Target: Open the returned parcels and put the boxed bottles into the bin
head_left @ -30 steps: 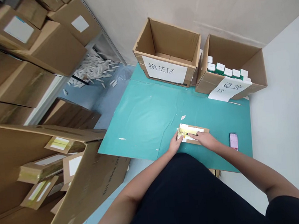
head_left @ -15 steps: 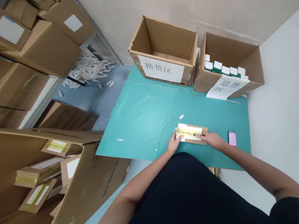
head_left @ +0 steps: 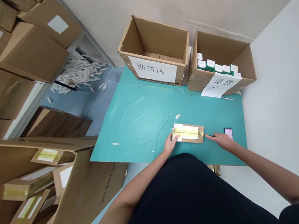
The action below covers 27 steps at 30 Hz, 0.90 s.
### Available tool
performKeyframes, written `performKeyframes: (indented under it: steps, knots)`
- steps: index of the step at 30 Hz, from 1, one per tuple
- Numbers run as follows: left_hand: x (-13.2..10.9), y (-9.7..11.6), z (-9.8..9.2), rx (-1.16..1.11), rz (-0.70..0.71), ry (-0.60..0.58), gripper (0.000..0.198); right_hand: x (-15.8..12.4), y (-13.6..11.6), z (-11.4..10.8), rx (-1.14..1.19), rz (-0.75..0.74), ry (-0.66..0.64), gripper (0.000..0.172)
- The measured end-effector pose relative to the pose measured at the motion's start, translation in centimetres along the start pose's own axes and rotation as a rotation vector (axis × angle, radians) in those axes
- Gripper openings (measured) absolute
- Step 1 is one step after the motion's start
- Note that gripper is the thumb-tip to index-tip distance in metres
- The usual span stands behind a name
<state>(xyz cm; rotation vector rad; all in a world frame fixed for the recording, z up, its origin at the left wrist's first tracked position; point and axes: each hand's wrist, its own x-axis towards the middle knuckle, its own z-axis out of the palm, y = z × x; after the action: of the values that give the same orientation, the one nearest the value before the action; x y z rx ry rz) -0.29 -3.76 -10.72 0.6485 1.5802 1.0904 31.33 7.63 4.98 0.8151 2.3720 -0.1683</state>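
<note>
A small flat cardboard parcel (head_left: 189,133) with a white label and yellow tape lies on the teal mat (head_left: 145,119). My left hand (head_left: 170,144) presses on the parcel's left end, fingers closed against it. Just past the parcel's right end, my right hand (head_left: 222,140) is closed on a thin dark tool (head_left: 208,135) whose tip points at the parcel. A phone (head_left: 228,132) rests on the mat beside my right hand.
Two open cartons stand at the mat's far edge: a left one (head_left: 155,53) with a paper sign, and a right one (head_left: 220,63) holding several green-and-white boxes. A large carton (head_left: 54,188) of similar parcels sits at left. Stacked boxes (head_left: 17,50) fill shelving at upper left.
My right hand has slid along the parcel from its middle to beyond its right end, dragging the dark tool across the tape. The left hand stays on the left end.
</note>
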Motion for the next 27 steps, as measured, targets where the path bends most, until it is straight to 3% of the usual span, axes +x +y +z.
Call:
performKeyframes:
  steps: [6,16,19,23,27]
  knots:
    - [0.1,-0.2,-0.1,0.001,-0.006,-0.003,0.066,-1.6,0.8,1.3,0.029,0.069,-0.013,0.086]
    - [0.1,0.0,-0.5,0.087,-0.043,0.007,0.074,-3.3,0.6,1.6,0.045,0.096,-0.012,0.09]
    - [0.1,0.3,-0.9,0.169,-0.018,0.026,0.08,-5.1,1.2,2.4,0.138,0.179,-0.034,0.079]
    - [0.0,2.1,-1.8,0.423,0.202,0.0,0.08,-7.2,0.7,4.7,0.574,0.417,0.04,0.055]
    - [0.8,4.9,-1.8,0.634,0.466,-0.157,0.058,-5.9,-2.5,6.7,1.274,0.613,0.169,0.061]
